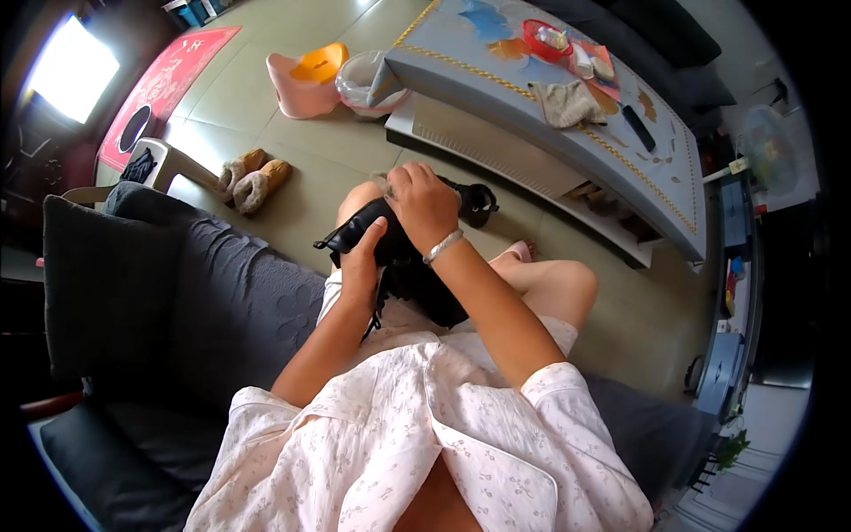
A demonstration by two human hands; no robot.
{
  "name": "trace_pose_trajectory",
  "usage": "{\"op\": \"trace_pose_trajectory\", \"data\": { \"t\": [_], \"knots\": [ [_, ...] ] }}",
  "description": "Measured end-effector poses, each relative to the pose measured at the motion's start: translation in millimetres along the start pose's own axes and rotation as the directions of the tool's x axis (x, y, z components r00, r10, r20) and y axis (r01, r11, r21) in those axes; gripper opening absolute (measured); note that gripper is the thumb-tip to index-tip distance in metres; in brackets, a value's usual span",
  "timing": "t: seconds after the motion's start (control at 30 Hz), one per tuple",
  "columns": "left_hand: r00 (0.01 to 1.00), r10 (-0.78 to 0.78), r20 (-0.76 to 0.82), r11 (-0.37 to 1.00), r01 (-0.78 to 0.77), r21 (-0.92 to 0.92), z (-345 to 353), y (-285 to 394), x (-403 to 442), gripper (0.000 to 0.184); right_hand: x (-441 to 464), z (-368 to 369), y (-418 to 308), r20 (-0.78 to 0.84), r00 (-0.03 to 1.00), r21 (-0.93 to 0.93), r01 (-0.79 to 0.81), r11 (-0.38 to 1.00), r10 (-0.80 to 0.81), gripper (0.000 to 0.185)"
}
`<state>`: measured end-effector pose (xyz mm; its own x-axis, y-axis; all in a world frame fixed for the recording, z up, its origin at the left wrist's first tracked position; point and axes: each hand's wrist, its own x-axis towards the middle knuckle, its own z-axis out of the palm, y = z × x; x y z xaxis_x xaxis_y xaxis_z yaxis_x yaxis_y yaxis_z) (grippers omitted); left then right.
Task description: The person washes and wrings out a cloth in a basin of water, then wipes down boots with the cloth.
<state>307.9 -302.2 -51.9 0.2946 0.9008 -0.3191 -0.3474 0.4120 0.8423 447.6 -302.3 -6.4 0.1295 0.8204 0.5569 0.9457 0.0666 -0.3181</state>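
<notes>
A black lace-up boot [417, 279] lies across my lap, its laces hanging down. My left hand [362, 253] grips the boot from the left side, thumb on top of the black leather. Over its toe end, my right hand [424, 202] has its fingers curled and pressed together. A greyish-beige soft piece [382, 183] peeks out under those fingertips; it looks like cloth, mostly hidden. On the floor past my right hand stands another black shoe [480, 204], partly covered by that hand.
Ahead is a low table [496, 75] with a beige cloth [567, 104], a red basket [547, 41] and a black remote [638, 129]. Fur-trimmed slippers [255, 182], a pink potty [306, 87] and a lined bin [365, 84] stand on the tiles. A grey sofa [230, 275] supports me.
</notes>
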Motion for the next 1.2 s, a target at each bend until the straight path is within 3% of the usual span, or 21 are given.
{"op": "trace_pose_trajectory", "data": {
  "t": [0.13,0.2,0.3,0.4,0.43,0.5,0.53,0.57,0.63,0.8,0.9,0.93,1.0,1.1,1.13,1.2],
  "knots": [
    [0.993,-0.106,-0.051,0.994,0.106,-0.003,5.9,11.8,-16.5,0.029,-39.4,5.7,-7.1,0.001,0.999,-0.032,-0.047,0.998,0.047,0.018],
    [0.972,-0.228,-0.062,0.965,0.217,-0.146,5.1,8.8,-1.9,0.028,-66.3,-4.0,-11.8,0.039,0.991,0.050,-0.128,0.991,0.126,0.017],
    [0.989,-0.149,-0.016,0.986,0.147,-0.083,9.5,-0.3,-1.0,0.034,-108.9,-29.3,-4.4,0.275,0.924,0.054,-0.291,0.955,0.265,0.015],
    [0.995,-0.095,0.028,0.995,0.096,-0.032,9.9,-4.2,1.0,0.039,-118.2,-60.8,11.9,0.370,0.873,0.106,-0.380,0.919,0.319,0.011],
    [0.992,-0.116,0.054,0.990,0.120,-0.077,7.3,-1.3,2.9,0.039,-107.0,-69.5,9.7,0.369,0.874,0.105,-0.378,0.920,0.317,0.011],
    [0.982,-0.173,0.079,0.971,0.184,-0.155,4.3,4.1,2.6,0.039,-72.2,-80.8,12.7,0.168,0.922,0.227,-0.380,0.897,0.348,0.011],
    [0.983,-0.170,0.073,0.971,0.180,-0.160,2.1,0.8,1.8,0.039,-53.0,-72.1,16.8,0.049,0.954,0.287,-0.298,0.910,0.297,0.014],
    [0.995,-0.073,0.062,0.992,0.079,-0.094,0.0,-4.9,3.1,0.039,-31.4,-66.9,7.3,-0.036,0.965,0.255,-0.241,0.937,0.258,0.016],
    [0.987,0.146,0.062,0.989,-0.147,0.002,5.6,-4.5,-0.8,0.035,-10.0,-38.3,-8.9,-0.007,0.982,0.284,-0.177,0.942,0.186,0.023],
    [0.998,-0.064,0.016,0.995,0.066,-0.080,-2.5,2.8,-12.9,0.028,-42.7,-2.9,-18.0,0.016,1.000,0.107,-0.022,0.994,0.021,0.028],
    [0.990,-0.143,-0.018,0.985,0.141,-0.096,0.0,-2.3,-0.8,0.027,-68.8,-18.8,-12.3,0.109,0.989,0.115,-0.108,0.988,0.095,0.030],
    [0.990,-0.126,0.067,0.978,0.135,-0.159,-0.4,0.4,1.6,0.030,-84.3,-25.3,-10.8,0.126,0.986,0.112,-0.124,0.986,0.110,0.031],
    [0.985,-0.158,0.069,0.976,0.167,-0.143,6.3,4.6,-1.7,0.033,-110.6,-46.6,-8.9,0.293,0.935,0.134,-0.249,0.959,0.202,0.025],
    [0.993,-0.087,0.080,0.991,0.094,-0.090,5.8,-6.0,3.6,0.035,-111.4,-73.4,6.9,0.382,0.876,0.219,-0.396,0.892,0.295,0.018],
    [0.993,-0.081,0.080,0.992,0.088,-0.091,6.8,-2.9,3.7,0.035,-99.4,-76.2,8.2,0.378,0.879,0.221,-0.391,0.893,0.291,0.018],
    [0.992,-0.080,0.095,0.982,0.095,-0.163,6.5,1.6,1.4,0.036,-69.4,-75.8,13.2,0.099,0.970,0.269,-0.239,0.933,0.220,0.018]
  ]
}}
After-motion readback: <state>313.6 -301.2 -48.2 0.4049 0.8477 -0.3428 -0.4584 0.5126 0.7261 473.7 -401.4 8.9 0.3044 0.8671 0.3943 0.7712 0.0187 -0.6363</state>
